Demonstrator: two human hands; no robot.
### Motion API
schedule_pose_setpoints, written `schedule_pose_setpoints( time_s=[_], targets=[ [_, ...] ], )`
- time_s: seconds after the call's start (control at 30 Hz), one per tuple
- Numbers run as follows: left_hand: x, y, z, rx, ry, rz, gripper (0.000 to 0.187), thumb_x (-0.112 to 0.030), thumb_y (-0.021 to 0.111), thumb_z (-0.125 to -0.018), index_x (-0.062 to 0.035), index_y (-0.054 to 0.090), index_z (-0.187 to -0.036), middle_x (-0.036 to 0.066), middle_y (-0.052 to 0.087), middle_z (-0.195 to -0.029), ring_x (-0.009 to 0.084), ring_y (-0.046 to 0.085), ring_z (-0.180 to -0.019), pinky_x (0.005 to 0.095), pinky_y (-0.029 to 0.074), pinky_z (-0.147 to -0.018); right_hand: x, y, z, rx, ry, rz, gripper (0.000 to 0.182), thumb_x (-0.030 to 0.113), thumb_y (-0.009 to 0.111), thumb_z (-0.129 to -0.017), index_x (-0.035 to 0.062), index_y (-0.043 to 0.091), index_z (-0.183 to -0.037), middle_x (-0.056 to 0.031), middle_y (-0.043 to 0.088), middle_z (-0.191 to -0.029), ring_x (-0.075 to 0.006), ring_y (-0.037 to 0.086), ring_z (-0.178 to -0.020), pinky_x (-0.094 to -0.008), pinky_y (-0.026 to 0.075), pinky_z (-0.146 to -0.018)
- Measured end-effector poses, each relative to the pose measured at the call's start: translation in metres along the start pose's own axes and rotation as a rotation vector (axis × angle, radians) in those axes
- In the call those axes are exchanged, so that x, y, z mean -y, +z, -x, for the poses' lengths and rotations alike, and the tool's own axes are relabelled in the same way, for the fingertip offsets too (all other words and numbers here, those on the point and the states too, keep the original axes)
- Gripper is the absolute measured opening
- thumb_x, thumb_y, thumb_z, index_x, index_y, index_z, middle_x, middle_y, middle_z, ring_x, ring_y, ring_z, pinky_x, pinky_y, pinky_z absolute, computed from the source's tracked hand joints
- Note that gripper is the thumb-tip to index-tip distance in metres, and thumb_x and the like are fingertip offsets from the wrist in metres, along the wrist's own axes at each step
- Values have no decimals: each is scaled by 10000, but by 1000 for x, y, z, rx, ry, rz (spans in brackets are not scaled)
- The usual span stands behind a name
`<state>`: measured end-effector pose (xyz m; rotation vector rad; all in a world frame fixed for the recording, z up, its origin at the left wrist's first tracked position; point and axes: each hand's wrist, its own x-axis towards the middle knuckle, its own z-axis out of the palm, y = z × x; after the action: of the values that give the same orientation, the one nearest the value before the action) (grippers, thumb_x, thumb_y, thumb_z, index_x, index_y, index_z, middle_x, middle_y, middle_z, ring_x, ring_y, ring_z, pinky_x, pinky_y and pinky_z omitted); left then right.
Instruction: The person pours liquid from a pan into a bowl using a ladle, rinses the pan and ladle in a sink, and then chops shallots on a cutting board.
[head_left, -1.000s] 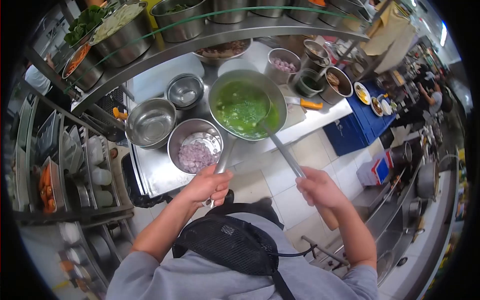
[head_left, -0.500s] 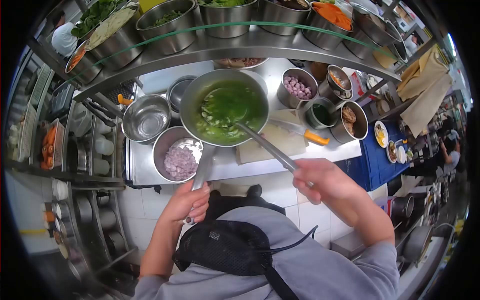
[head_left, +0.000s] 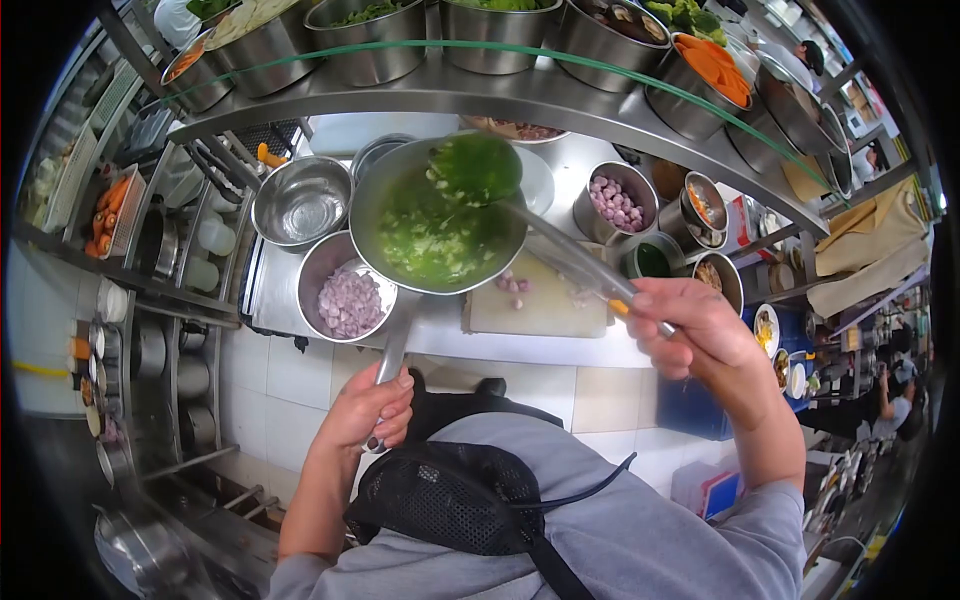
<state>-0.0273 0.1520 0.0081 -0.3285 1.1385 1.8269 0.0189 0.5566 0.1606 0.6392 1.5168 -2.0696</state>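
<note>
My left hand [head_left: 368, 410] is wrapped round the handle of a metal pan [head_left: 367, 200], which hangs above the steel counter. Green liquid [head_left: 430, 245] with pale chopped bits fills its bottom. In my right hand [head_left: 695, 325] is the long handle of a ladle [head_left: 580, 262]. The ladle's bowl, full of the same green liquid, is above the pan's far right side. Just left of the pan stands a pot [head_left: 308, 290] of chopped purple onion [head_left: 350, 303]. Beneath the ladle handle lies a white cutting board [head_left: 495, 313] with a few onion pieces.
An overhead steel shelf [head_left: 450, 92] holds several containers of vegetables, including sliced carrot [head_left: 712, 68]. A metal bowl [head_left: 303, 203] sits at the left. To the right stand a pot of small peeled onions [head_left: 615, 203] and other containers. An orange knife handle [head_left: 618, 307] shows behind the ladle.
The ladle has risen out of the liquid towards the pan's far rim, now full. My right hand has moved right. My left hand keeps its grip, and the camera view has shifted.
</note>
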Motion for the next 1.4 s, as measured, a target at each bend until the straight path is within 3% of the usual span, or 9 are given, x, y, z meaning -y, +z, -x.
schedule_pose_setpoints(
  time_s=[0.13,0.23,0.53,0.8,1.0,1.1,1.17,1.27,1.4],
  targets=[
    [-3,9,6,-38,19,-16,127,-184,647,-1142,-118,555,-1083,-44,417,-659,59,361,-424,275,280,-402,10,-12,-5,-46,-29,6,178,185,650,-1117,32,588,-1050,-19,626,-853,-44,468,-486,-242,357,-432],
    [-2,-2,9,-25,15,-35,111,-152,630,-1143,-103,536,-1112,-29,429,-677,85,408,-439,307,370,-412,12,-25,-15,-46,-65,-11,184,172,633,-1128,18,565,-1054,-37,619,-851,-60,477,-493,-250,381,-448],
    [-15,4,24,-187,44,-39,119,-187,679,-1117,-107,591,-1115,-42,413,-664,65,350,-429,277,280,-419,-1,-63,-57,-112,-91,95,184,168,633,-1122,11,549,-1074,-46,620,-862,-84,524,-543,-273,428,-461],
    [-26,-6,26,-201,83,-31,113,-187,665,-1122,-104,593,-1097,-35,404,-657,74,365,-411,299,329,-382,-44,-61,-84,-245,-94,369,199,177,641,-1105,41,604,-965,-6,617,-796,-86,558,-508,-281,440,-444],
    [-33,-11,27,-207,114,-27,129,-194,660,-1125,-103,592,-1064,-33,405,-654,71,373,-407,294,321,-365,-84,-60,-102,-297,-151,513,344,202,639,-1107,-39,642,-1352,-10,616,-799,-86,573,-516,-294,471,-490],
    [-35,-13,26,-198,129,-32,141,-198,659,-1126,-103,587,-1052,-34,404,-655,70,373,-407,290,318,-364,-107,-60,-105,-337,-225,729,396,182,643,-1095,-61,621,-1408,-101,700,-879,-225,660,-559,-403,539,-571],
    [-36,-14,25,-194,136,-35,148,-201,659,-1126,-103,583,-1046,-35,403,-656,69,373,-407,289,317,-364,-129,-68,-107,-508,-511,1276,479,137,652,-1072,-66,579,-1500,-233,747,-981,-407,731,-726,-510,576,-708],
    [-39,-14,21,-186,123,-30,135,-177,668,-1120,-92,572,-1078,-22,430,-682,87,409,-435,305,348,-387,-142,-69,-102,-520,-572,1378,560,95,664,-1045,-52,539,-1571,-305,748,-1035,-505,733,-911,-557,581,-831],
    [-40,-18,8,-178,133,-98,135,-198,650,-1129,-108,560,-1084,-36,407,-669,74,381,-420,303,337,-377,-136,-61,-90,-582,-598,1372,570,91,678,-1052,-53,534,-1584,-310,763,-1086,-469,762,-1010,-496,596,-898]
  ],
)
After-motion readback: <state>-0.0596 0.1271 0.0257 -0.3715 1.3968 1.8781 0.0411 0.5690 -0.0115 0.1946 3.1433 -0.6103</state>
